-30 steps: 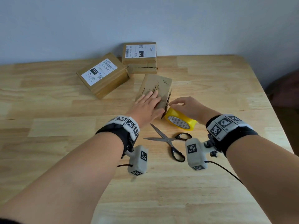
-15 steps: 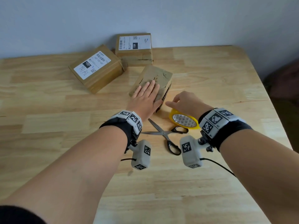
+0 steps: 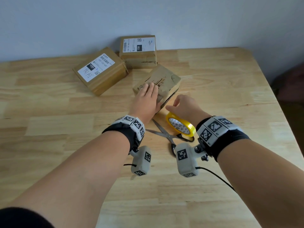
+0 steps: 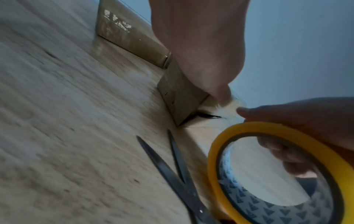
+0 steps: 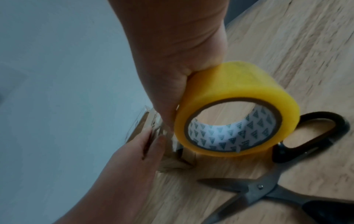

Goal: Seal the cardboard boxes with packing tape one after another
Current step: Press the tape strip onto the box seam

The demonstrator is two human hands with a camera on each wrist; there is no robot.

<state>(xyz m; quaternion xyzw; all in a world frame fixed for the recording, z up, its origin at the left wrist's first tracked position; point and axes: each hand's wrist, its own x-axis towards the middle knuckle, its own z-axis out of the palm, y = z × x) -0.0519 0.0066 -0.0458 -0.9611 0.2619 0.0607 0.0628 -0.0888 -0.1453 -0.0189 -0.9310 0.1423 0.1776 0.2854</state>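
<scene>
The place looks like a plain room in a home or small office used for packing parcels. A light wooden table (image 3: 213, 89) of jointed planks stands with its far edge against a bare pale blue-grey wall (image 3: 197, 18). Near that far edge lie cardboard boxes with printed shipping labels (image 3: 97, 68), and nearer the middle, scissors (image 3: 164, 134) and yellow packing tape (image 3: 181, 127).

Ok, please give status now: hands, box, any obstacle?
Left hand flat on box. Right hand grips tape roll. Open scissors beneath roll.
</scene>
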